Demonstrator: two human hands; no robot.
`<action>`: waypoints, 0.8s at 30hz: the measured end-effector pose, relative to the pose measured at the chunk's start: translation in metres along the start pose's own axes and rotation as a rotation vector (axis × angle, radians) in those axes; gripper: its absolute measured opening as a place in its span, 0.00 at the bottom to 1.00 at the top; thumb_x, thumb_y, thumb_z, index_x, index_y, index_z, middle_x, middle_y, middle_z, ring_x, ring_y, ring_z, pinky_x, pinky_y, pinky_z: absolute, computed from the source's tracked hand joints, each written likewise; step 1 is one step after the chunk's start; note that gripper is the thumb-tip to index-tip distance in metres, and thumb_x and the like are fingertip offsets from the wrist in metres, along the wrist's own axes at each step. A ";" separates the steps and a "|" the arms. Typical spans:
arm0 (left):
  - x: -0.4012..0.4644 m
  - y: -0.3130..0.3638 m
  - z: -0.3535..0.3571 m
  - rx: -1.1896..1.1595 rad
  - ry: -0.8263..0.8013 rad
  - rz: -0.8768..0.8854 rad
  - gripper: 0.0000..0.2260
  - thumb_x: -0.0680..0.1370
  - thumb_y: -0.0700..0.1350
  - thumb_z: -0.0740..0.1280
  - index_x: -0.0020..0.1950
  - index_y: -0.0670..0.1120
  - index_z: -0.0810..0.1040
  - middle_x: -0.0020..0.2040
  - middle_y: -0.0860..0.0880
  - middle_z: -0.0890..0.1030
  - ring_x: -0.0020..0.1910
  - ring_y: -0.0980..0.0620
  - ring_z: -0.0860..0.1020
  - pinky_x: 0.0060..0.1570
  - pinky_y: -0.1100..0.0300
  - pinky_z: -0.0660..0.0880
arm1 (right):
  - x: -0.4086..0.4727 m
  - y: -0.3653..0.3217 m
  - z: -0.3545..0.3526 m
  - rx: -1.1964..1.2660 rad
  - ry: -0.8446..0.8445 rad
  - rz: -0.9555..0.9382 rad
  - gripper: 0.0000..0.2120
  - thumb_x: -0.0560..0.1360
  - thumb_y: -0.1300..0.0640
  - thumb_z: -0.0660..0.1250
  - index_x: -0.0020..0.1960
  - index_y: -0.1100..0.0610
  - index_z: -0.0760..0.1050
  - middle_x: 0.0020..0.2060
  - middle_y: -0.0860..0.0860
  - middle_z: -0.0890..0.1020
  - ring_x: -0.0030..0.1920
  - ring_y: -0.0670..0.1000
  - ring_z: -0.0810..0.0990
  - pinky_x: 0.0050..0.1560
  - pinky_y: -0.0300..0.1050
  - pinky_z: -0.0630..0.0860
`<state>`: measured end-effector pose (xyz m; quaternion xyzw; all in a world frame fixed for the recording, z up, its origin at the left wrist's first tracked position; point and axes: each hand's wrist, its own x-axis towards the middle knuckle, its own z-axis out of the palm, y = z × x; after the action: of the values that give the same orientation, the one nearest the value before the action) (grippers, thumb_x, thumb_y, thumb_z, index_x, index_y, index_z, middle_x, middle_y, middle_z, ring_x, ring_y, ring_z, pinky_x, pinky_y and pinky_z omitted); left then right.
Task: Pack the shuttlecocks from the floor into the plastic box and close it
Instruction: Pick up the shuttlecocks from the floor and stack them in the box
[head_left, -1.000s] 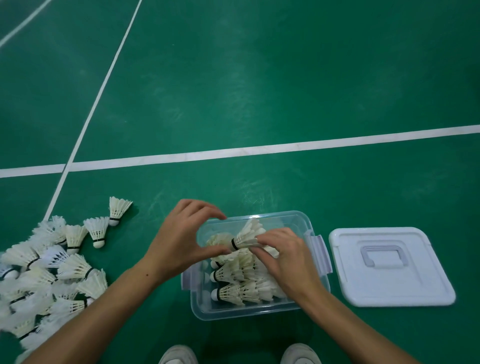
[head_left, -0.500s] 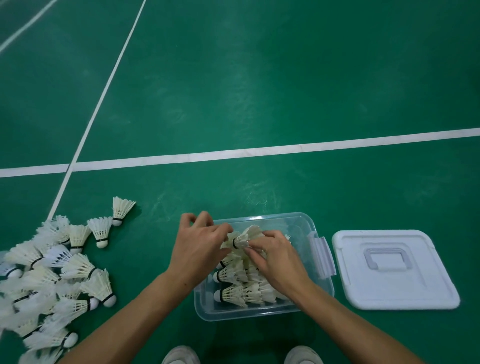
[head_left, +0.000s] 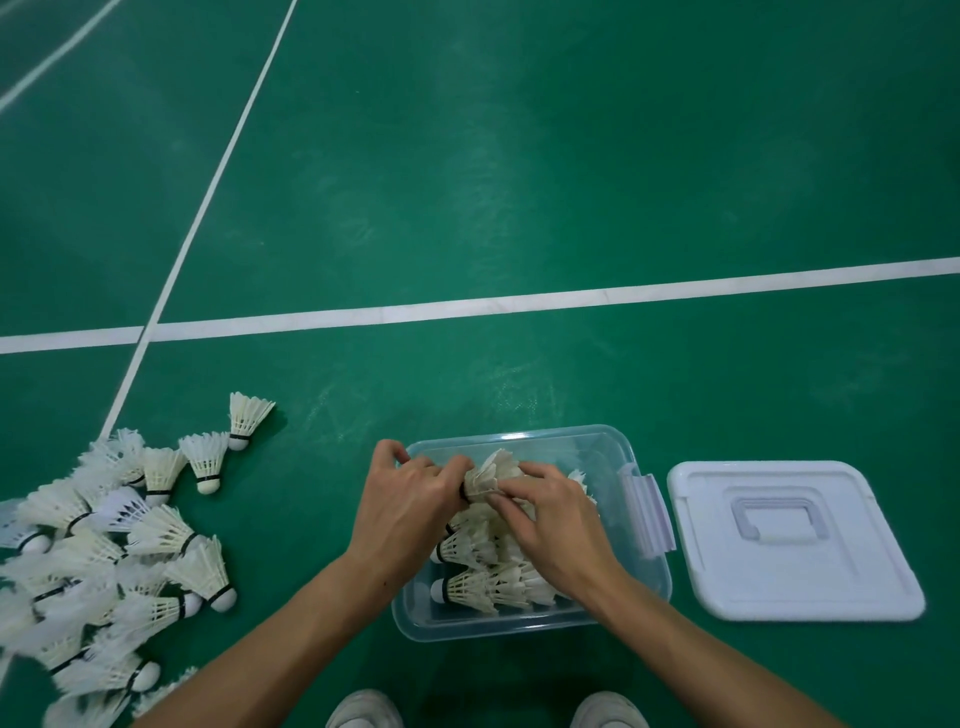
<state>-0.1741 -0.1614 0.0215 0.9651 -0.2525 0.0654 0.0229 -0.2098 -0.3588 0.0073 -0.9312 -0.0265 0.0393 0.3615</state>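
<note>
**Dozens left on the floor, one shuttle going into the box**

Dozens of shuttlecocks (head_left: 104, 561) lie heaped on the green court floor (head_left: 519, 182) off to your left, so you are mid-task and nowhere near closing time. Over on your right the white lid (head_left: 795, 540) lies flat on the floor, just beside the box and off it. Between them, right in front of your shoes, sits the clear plastic box (head_left: 530, 618), open, with rows of shuttles lying on their sides inside, corks toward your left.

Now the hands, both over the box. Your left hand (head_left: 405, 514) has its fingers curled round the cork end of one raised shuttlecock (head_left: 491, 475), and your right hand (head_left: 550, 519) pinches at its feather skirt from the other side. So both hands are closed on that same shuttle, held above the packed rows near the far wall.

By my reading, this is the placing step: seat this one onto the rows. The next move calls for a light touch on those feathers, pressing it down without crushing the skirt, then a reach left to the heap for more. The lid waits until that heap is gone.
</note>
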 end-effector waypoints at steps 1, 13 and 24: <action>0.001 -0.001 0.002 -0.009 -0.004 0.003 0.15 0.75 0.58 0.76 0.54 0.51 0.79 0.36 0.53 0.87 0.32 0.49 0.83 0.51 0.50 0.67 | 0.001 0.001 0.001 0.005 -0.015 0.004 0.09 0.82 0.45 0.68 0.58 0.43 0.86 0.60 0.47 0.86 0.68 0.47 0.78 0.63 0.50 0.78; 0.006 0.000 -0.002 -0.249 -0.032 0.022 0.26 0.71 0.50 0.81 0.66 0.49 0.78 0.61 0.49 0.84 0.53 0.45 0.82 0.54 0.54 0.78 | 0.020 -0.001 0.006 0.016 -0.152 0.097 0.13 0.77 0.42 0.75 0.57 0.46 0.86 0.49 0.41 0.87 0.50 0.45 0.81 0.49 0.43 0.76; -0.020 -0.036 -0.065 -0.728 0.031 -0.201 0.22 0.73 0.54 0.80 0.63 0.51 0.79 0.57 0.58 0.82 0.50 0.60 0.83 0.50 0.62 0.81 | 0.006 -0.040 -0.051 -0.026 -0.052 0.021 0.20 0.75 0.35 0.71 0.61 0.45 0.82 0.56 0.40 0.85 0.56 0.41 0.81 0.59 0.48 0.82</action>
<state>-0.1813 -0.1156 0.0822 0.9126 -0.1631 -0.0165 0.3745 -0.2000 -0.3630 0.0718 -0.9347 -0.0268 0.0670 0.3481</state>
